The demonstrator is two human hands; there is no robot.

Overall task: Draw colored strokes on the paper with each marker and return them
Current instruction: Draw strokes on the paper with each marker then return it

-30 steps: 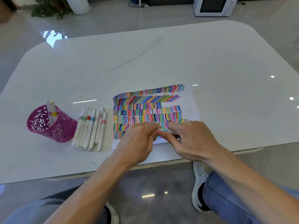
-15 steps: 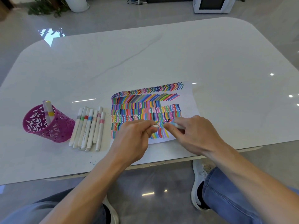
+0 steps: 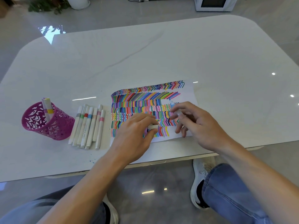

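Over the paper (image 3: pixel 187 92), both hands sit apart — left hand (image 3: pixel 137 131) pinches a white cap (image 3: pixel 152 126), right hand (image 3: pixel 194 123) grips the uncapped marker (image 3: pixel 175 109), blurred, tip toward the stroke rows. Left of the sheet: a row of loose markers (image 3: pixel 89 125), then the pink holder (image 3: pixel 48 123) with one marker (image 3: pixel 47 109) inside.

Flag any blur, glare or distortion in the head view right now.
Head view: right hand and its marker motion-blurred; left hand, holding the cap, sharper; glare spots on the table, bright window reflection at its far-left corner; wide-angle lens bows the table edges.
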